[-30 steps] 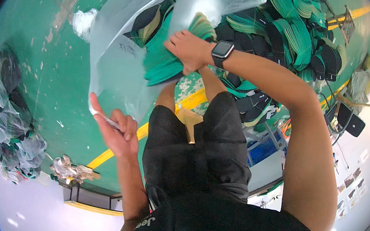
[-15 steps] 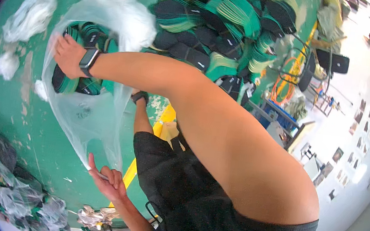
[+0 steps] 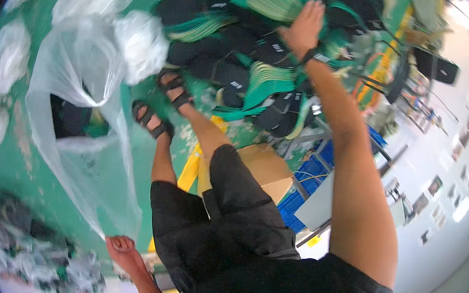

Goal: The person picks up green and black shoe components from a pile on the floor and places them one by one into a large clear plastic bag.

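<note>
My left hand (image 3: pixel 123 248), low in the picture, is closed on the edge of a large clear plastic bag (image 3: pixel 99 174), which stretches up and away from it. The bag's mouth gapes, and several black pieces (image 3: pixel 71 119) show inside. My right hand (image 3: pixel 305 29), with a dark watch on its wrist, is stretched out at the far side over a heap of nested curved black-and-green pieces (image 3: pixel 269 75). Its fingers are extended against a green stack (image 3: pixel 270 1); I cannot tell whether they press on it. What kind of pieces these are is not clear.
Crumpled white plastic bags (image 3: pixel 141 44) lie beyond and left of the open bag. More filled clear bags (image 3: pixel 45 258) sit at the lower left. A cardboard box (image 3: pixel 263 170), blue crates (image 3: pixel 313 176) and a metal-framed chair (image 3: pixel 398 79) stand right of my sandalled feet.
My right hand has left the bag's mouth and moved right, to the heap. The bag's mouth has sagged partly closed. My left hand keeps hold of the bag's edge, slightly lower.
</note>
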